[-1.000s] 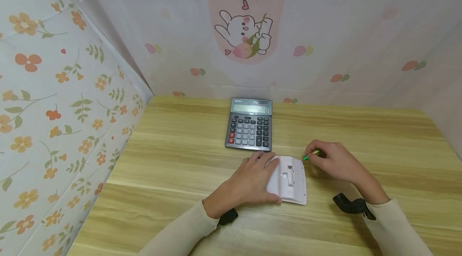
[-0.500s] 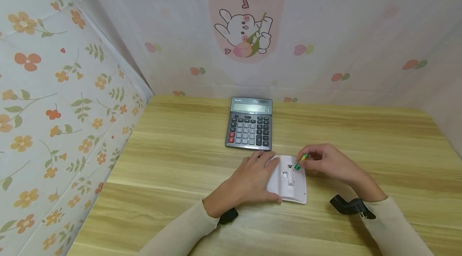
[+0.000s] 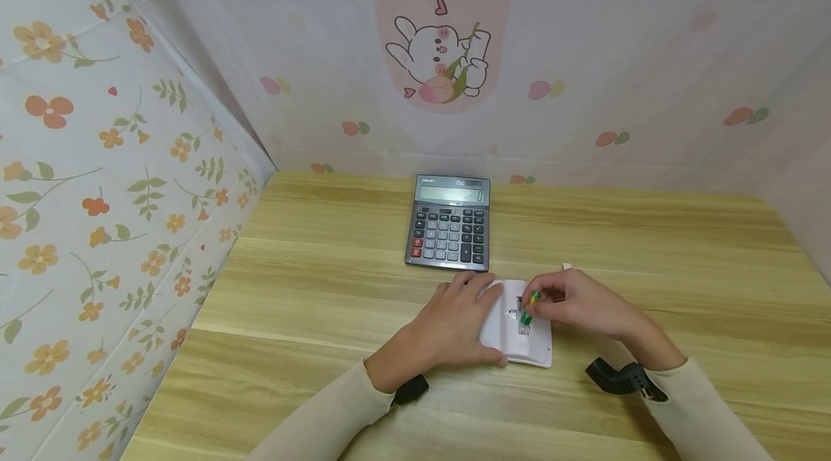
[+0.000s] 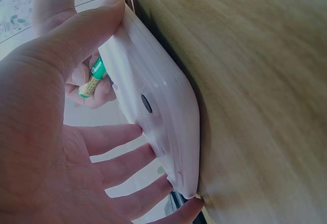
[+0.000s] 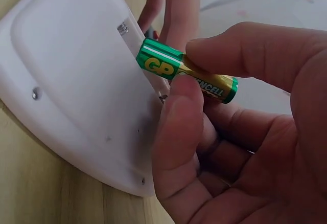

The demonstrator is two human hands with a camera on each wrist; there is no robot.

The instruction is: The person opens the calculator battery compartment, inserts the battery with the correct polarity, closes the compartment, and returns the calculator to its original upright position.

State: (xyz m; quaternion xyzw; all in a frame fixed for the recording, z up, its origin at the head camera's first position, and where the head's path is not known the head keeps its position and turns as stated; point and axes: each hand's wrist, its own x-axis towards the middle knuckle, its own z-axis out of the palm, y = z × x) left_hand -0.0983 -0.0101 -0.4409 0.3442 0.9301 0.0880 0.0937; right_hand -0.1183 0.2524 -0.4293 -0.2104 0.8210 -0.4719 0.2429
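Observation:
A white plastic device (image 3: 538, 349) lies on the table with its underside up, showing an open battery slot. My left hand (image 3: 451, 324) holds it, thumb at the near edge and fingers spread toward the far edge. Between thumb and fingers my right hand (image 3: 587, 306) pinches a green and gold battery (image 5: 163, 63) printed GP. In the head view the battery is tilted right over the slot. Whether its end touches the slot cannot be told. The left wrist view shows the device's side edge and a small dark oval foot (image 4: 146, 103).
A grey desk calculator (image 3: 444, 223) lies behind the device, its display lit with a 0. A small white piece (image 3: 567, 266) peeks out behind the right hand. The wooden table (image 3: 311, 288) meets a printed cloth (image 3: 324, 86) at the back and another at the left.
My right hand has carried the battery leftward from beside the device to over its slot, tipping it more upright. My left hand and the device have stayed in place.

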